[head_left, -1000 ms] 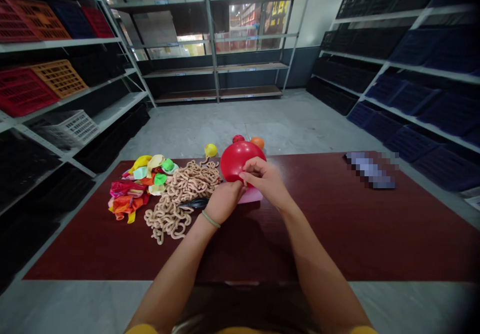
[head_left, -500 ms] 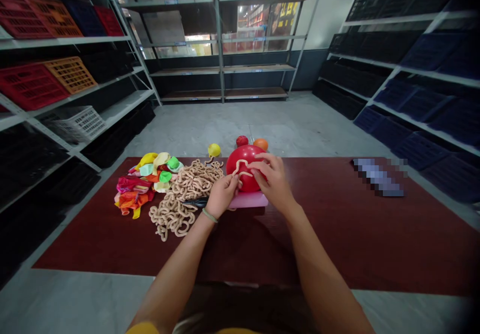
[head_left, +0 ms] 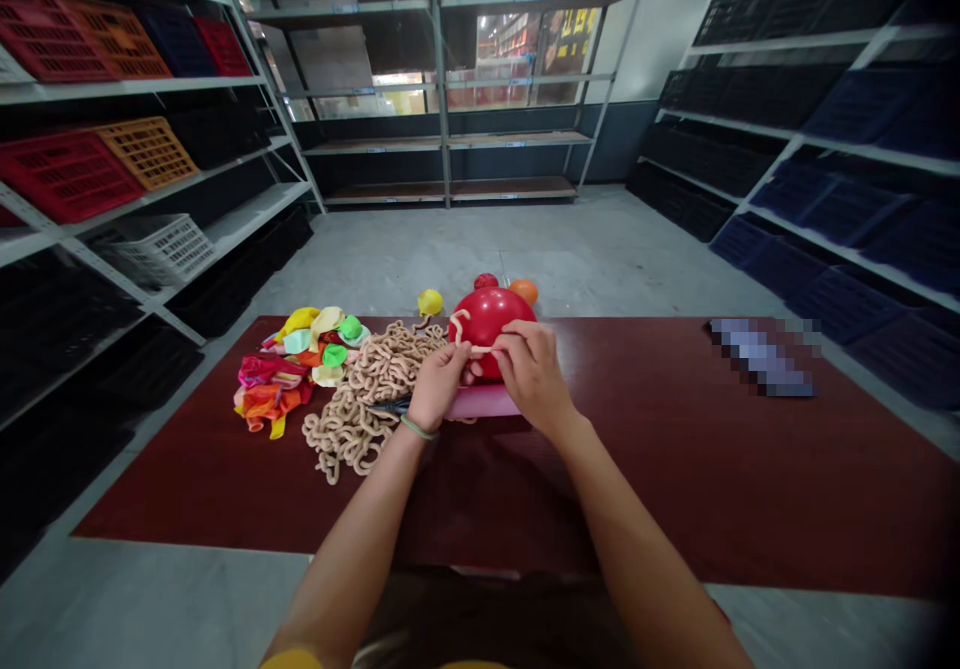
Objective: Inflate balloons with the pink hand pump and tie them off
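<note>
A round red inflated balloon (head_left: 496,317) rests on a pink pad (head_left: 480,402) on the table. My left hand (head_left: 441,386) holds the balloon's lower left side. My right hand (head_left: 532,374) pinches a pale tan strand (head_left: 457,327), which curves up over the balloon's left side. A heap of the same knobbly strand (head_left: 360,399) lies just left of my left hand, with a dark pointed tool (head_left: 390,406) partly under that hand. Beyond the heap lies a pile of limp multicoloured balloons (head_left: 300,359).
Small yellow (head_left: 430,301), orange (head_left: 523,291) and red (head_left: 486,280) balloons sit behind the red one. A pixelated object (head_left: 761,357) lies on the dark red table (head_left: 675,469). Shelves of plastic crates (head_left: 67,177) line both sides.
The strand has come onto the balloon and now curves over its left side. My hands have moved closer together around it, and the balloon sits slightly further right.
</note>
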A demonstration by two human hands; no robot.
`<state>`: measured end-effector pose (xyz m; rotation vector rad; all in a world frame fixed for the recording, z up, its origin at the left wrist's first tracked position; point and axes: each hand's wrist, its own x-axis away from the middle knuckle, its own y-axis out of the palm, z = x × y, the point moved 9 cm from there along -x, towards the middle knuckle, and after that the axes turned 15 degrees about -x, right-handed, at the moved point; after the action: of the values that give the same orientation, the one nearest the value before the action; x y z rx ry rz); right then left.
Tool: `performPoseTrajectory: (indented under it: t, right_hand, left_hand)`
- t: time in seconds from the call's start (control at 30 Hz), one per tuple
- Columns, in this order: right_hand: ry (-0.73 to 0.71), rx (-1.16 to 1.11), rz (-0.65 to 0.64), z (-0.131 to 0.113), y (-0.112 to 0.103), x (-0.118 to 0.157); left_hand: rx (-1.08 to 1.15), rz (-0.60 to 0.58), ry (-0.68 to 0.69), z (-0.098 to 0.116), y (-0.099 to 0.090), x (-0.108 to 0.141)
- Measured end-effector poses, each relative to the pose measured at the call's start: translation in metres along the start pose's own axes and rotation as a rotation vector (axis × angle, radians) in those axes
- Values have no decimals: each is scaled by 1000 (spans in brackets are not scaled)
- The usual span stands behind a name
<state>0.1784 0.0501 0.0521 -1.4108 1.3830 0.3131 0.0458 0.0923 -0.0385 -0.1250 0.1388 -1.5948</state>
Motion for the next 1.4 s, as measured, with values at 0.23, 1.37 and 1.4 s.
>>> performPoseTrajectory:
  t: [0.23, 1.37, 1.4]
  right_hand:
    - [40, -42, -15, 8, 7, 3]
    - [87, -163, -120, 7, 16, 3]
    - [98, -168, -106, 8, 15, 3]
  left_hand:
    - [155, -32, 18, 6, 0, 0]
    - [-507, 306, 344, 25, -17, 19]
    - [-492, 306, 347, 24, -18, 18]
